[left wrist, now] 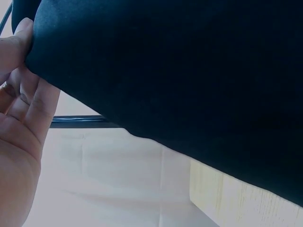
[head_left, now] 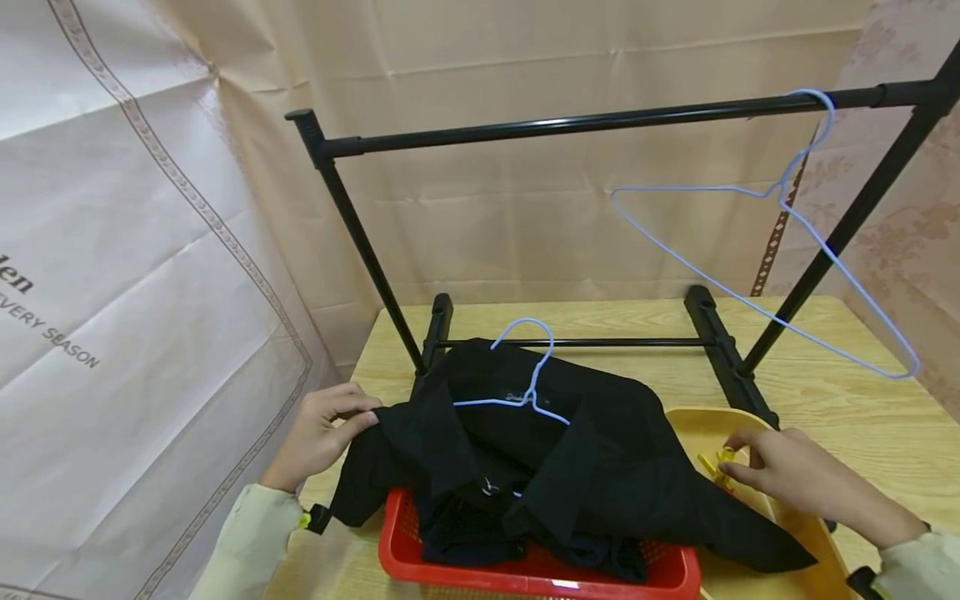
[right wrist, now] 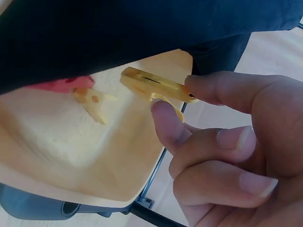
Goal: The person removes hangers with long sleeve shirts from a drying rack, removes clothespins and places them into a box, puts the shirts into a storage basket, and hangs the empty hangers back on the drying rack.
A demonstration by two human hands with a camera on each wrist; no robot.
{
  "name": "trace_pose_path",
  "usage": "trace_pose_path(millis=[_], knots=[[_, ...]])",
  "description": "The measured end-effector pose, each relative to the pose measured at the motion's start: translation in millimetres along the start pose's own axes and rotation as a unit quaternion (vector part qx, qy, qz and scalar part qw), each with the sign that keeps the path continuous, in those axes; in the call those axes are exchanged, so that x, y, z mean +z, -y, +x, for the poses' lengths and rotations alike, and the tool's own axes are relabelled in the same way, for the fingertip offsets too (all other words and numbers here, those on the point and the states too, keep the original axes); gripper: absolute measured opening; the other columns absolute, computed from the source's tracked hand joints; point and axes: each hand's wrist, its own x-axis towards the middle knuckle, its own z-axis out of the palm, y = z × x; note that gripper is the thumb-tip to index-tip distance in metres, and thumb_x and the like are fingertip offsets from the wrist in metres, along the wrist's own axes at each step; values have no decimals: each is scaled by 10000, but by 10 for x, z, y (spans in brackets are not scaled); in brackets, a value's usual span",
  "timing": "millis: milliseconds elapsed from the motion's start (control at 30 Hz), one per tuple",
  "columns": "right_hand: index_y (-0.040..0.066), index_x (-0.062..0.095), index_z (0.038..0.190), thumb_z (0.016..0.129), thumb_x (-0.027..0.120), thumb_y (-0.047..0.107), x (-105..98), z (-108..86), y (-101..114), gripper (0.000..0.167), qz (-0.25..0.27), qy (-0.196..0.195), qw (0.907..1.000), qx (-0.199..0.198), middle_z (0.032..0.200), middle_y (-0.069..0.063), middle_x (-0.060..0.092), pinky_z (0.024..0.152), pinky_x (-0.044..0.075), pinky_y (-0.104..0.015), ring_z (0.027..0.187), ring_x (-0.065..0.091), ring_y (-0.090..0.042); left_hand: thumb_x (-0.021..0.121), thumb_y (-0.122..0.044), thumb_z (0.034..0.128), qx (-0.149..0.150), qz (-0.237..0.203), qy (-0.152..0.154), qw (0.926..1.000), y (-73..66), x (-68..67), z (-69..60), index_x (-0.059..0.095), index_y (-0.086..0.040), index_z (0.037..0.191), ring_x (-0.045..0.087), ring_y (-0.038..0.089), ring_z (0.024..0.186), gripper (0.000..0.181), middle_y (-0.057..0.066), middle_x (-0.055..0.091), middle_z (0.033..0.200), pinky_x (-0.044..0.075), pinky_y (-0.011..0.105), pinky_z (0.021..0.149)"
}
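Observation:
A black collared garment (head_left: 630, 467) lies spread over a red basket (head_left: 388, 542), with a blue hanger (head_left: 552, 343) inside its neck and the hook standing up. My left hand (head_left: 326, 433) pinches the garment's left shoulder edge between thumb and fingers; the left wrist view shows the dark cloth (left wrist: 165, 71) stretching away from that grip. My right hand (head_left: 787, 471) holds a yellow clothespin (right wrist: 154, 85) between thumb and index finger, above a yellow basin (right wrist: 128, 165). Another yellow clothespin (right wrist: 90, 104) and a red piece (right wrist: 61, 85) lie in the basin, partly hidden by the garment.
Behind the basket stands a black rack (head_left: 525, 129) on the wooden table (head_left: 585, 315). An empty blue hanger (head_left: 697, 271) hangs from the right of its bar. Dark clothes (head_left: 465, 533) fill the red basket. A printed sheet (head_left: 127, 350) covers the left side.

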Motion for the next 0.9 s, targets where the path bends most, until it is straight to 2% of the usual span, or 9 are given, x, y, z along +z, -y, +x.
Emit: trace_pose_path(millis=[567, 900], knots=[[25, 742, 1007, 920, 765, 163, 12, 17, -24, 165, -43, 119, 9999, 67, 644, 33, 514, 475, 387, -251, 520, 449, -141, 742, 191, 824, -32, -77, 27, 10000, 47, -5, -8, 792, -115, 950, 631, 114, 736, 335, -25, 684, 850, 550, 208, 676], [107, 743, 988, 918, 769, 164, -25, -19, 80, 94, -182, -294, 9991, -256, 664, 74, 520, 486, 338, -253, 522, 408, -106, 739, 223, 800, 242, -109, -46, 9996, 71, 13, -23, 789, -93, 958, 620, 108, 716, 357, -6, 676, 832, 543, 196, 671]])
